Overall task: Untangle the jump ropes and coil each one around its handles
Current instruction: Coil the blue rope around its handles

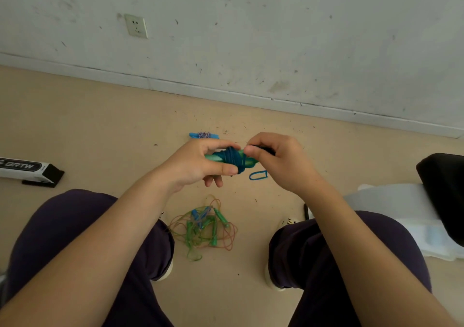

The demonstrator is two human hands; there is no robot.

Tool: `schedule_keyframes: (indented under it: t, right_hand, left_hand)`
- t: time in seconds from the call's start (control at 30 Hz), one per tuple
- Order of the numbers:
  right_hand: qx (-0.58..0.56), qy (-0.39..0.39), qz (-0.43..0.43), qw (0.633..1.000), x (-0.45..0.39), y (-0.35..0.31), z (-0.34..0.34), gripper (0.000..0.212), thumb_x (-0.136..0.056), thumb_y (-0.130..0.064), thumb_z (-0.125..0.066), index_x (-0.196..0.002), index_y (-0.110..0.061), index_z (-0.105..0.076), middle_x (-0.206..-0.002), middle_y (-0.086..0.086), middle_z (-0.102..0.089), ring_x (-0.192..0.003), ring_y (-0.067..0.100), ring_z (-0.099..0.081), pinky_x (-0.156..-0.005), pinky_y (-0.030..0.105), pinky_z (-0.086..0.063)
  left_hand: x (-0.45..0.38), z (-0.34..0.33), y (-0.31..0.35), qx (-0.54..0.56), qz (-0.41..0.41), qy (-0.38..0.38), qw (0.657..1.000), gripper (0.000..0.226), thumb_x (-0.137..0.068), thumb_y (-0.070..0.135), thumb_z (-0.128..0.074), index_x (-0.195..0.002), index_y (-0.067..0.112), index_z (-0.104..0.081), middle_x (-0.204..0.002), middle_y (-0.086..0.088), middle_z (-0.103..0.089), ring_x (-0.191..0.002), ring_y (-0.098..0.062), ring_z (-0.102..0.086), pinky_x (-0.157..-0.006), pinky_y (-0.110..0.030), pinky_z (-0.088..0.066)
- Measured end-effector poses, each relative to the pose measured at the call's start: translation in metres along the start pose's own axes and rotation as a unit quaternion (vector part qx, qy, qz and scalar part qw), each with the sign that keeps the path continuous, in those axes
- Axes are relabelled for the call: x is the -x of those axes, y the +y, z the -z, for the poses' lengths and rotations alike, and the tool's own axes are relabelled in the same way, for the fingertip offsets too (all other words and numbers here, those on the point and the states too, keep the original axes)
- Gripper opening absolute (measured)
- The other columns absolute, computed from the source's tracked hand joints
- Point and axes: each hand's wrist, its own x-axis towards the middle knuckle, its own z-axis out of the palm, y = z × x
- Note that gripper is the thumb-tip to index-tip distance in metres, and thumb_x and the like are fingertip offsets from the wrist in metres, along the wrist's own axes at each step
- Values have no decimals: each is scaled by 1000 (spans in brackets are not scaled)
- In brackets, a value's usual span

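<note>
My knees are framing the tangle of green and orange ropes lying on the floor between my feet. Above it, my left hand is clamping the teal handles wound with blue rope, while my right hand is pinching the bundle's other end, a blue loop hanging below. A coiled rope is lying beyond, nearer the wall.

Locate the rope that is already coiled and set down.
The coiled rope lies on the floor in the head view, just beyond the left hand, toward the wall.
</note>
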Motion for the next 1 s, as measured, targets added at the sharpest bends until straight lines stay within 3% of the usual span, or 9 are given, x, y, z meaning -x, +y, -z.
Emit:
schedule_keyframes:
  t: [0.13, 0.23, 0.37, 0.5, 0.63, 0.77, 0.87, 1.0]
  right_hand:
    - [-3, -15, 12, 1000, 0, -2, -6, 15, -91, -24, -67, -79, -33, -68, -66, -9, -62, -60, 4, -50, -58, 22, -41]
    - [-32, -11, 15, 999, -3, -6, -2, 12, -92, -20, -66, -81, -21, -72, -59, -12, -54, -54, 3, -43, -55, 15, -34]
    - [-37, -27, -21, 999, 1, -7, -2, 12, -93, -20, -66, -84, -13, -72, -50, -9, -39, -45, 6, -31, -48, 14, -27]
    - [13, -56, -65, 996, 0, -9, -12, 16, -96, -36, -59, -94, -23, -69, -37, -10, -32, -38, 9, -28, -43, 16, -25]
    - [1, -27, -73, 997, 0, -7, -14, 18, -98, -29, -57, -94, -18, -71, -40, -11, -34, -39, 8, -31, -43, 14, -26]
    - [1, -10, -38, 999, 1, -6, -14, 14, -95, -17, -61, -89, -11, -72, -63, -6, -52, -56, 5, -42, -54, 15, -35]
    - [8, 6, -22, 1000, -1, -3, -9, 11, -93, -15, -64, -85, -12, -71, -69, 0, -60, -60, 4, -47, -57, 13, -37]
    - [18, -10, -20, 1000, -2, 2, -9, 8, -90, -19, -68, -84, -17, -73, -72, -8, -62, -63, 6, -53, -59, 18, -42]
  left_hand:
    - [-1, -2, -2, -41, 4, -10, 999, 45, -81, 11, -80, -120, 27, -66, -83, 3, -75, -58, -20, -66, -44, -27, -45]
    - [-3, -3, -5, -20, 6, 80, 997, 39, -85, 18, -77, -120, 22, -61, -83, -2, -73, -49, -16, -60, -41, -27, -42]
    - [-10, 7, -7, 123, 18, 184, 975, 31, -90, 18, -72, -117, 14, -58, -98, -14, -66, -47, -14, -54, -38, -23, -36]
    - [-10, 7, -5, 165, -11, 222, 961, 33, -91, 15, -71, -120, 12, -57, -93, -9, -67, -50, -15, -54, -41, -22, -37]
    - [-8, 5, -4, 144, -44, 248, 957, 31, -89, 14, -73, -117, 17, -58, -85, -6, -68, -50, -16, -56, -42, -25, -40]
    - [-8, 2, -7, 68, -51, 224, 971, 38, -83, 11, -78, -117, 17, -62, -90, -10, -68, -48, -16, -57, -41, -26, -41]
    - [-6, 2, -6, 47, -34, 156, 986, 44, -77, 7, -83, -116, 21, -68, -90, -8, -71, -49, -19, -57, -40, -25, -41]
    - [-3, 3, -4, -3, 3, 57, 998, 48, -75, 6, -84, -116, 26, -69, -72, 6, -71, -48, -17, -57, -41, -23, -41]
